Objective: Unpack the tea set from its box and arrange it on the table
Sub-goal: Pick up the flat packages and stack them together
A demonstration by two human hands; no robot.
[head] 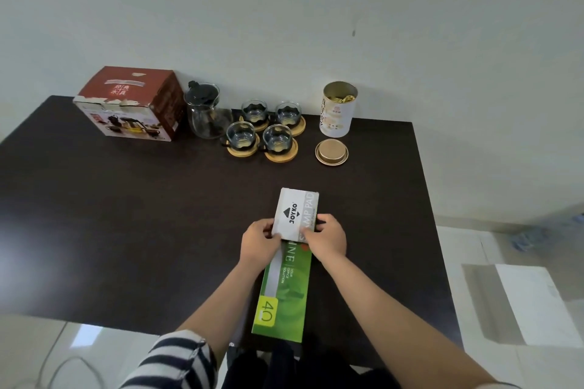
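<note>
1. The left hand (259,242) and the right hand (328,238) together grip a white and grey stamp pad box (296,215) printed "JOYKO", one hand on each long side at its near end.
2. The left fingers curl round the box's left edge with the thumb on top; the right thumb and fingers pinch its right edge.
3. The stamp pad box overlaps the far end of a long green box (282,294) marked "40", which lies flat on the dark table (126,215) and reaches to its near edge.
4. The red tea set box (132,103) stands at the far left of the table, against the wall, with its flaps shut.
5. Just right of it stands a glass teapot (205,112) with a black lid.
6. Beside the teapot four glass cups (264,126) sit in two rows of two, each on a round wooden coaster (281,155).
7. Further right an open cream tea tin (338,109) stands upright, with gold packets showing inside.
8. Its round gold lid (331,152) lies on the table just in front of the tin, apart from it.
9. A striped sleeve (170,363) covers the upper left arm.
</note>
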